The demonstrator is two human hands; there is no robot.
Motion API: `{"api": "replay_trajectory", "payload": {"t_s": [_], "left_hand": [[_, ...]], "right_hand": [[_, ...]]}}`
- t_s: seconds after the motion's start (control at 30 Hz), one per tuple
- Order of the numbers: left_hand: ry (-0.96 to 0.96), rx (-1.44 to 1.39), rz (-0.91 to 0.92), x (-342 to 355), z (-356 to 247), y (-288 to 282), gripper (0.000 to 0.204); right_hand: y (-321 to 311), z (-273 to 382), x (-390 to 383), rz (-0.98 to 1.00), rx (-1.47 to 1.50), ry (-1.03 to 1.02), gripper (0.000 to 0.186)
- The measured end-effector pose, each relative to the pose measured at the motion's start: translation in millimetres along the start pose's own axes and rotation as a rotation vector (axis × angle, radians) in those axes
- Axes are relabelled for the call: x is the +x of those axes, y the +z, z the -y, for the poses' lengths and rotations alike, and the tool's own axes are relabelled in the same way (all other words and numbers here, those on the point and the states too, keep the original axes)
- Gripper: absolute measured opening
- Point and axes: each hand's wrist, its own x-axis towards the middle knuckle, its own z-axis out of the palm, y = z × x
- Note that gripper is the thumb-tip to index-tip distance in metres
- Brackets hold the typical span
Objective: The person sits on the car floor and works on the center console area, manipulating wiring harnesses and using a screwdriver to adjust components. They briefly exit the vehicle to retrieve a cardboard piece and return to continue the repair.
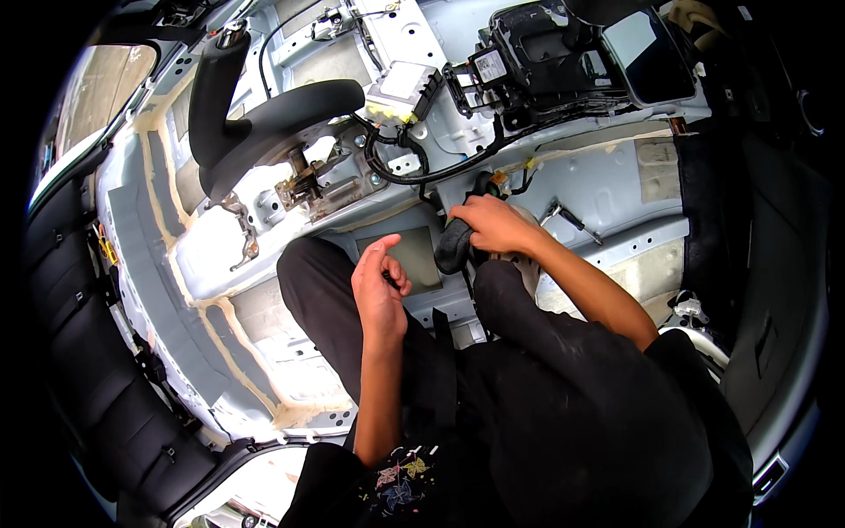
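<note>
From my end, the R hand (497, 224) is wrapped round a black rounded tool (452, 249), exact type unclear, b/w the wearer's 2 knees (499, 287) over the bare car floor (607, 182). L hand (378, 295) is up nearby, 1 digit out, rest curled w/ a small dark bit (389, 278) at the palm; can't tell if it's gripped.
</note>
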Motion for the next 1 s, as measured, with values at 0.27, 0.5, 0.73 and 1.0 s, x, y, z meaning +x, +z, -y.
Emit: {"api": "replay_trajectory", "payload": {"t_s": [0.27,0.5,0.73,1.0], "left_hand": [[0.043,0.235,0.060,26,-7,8,0.028],[0.004,0.489,0.201,35,1,27,0.034],[-0.198,0.245,0.250,63,14,35,0.038],[-0.335,-0.519,0.346,101,36,74,0.030]], "right_hand": [[-48,22,-18,-0.345,0.977,0.177,0.035],[-55,31,-29,-0.341,0.991,0.359,0.065],[-73,29,-50,-0.485,0.910,0.301,0.062],[-75,43,-85,-0.859,0.568,0.313,0.040]]}}
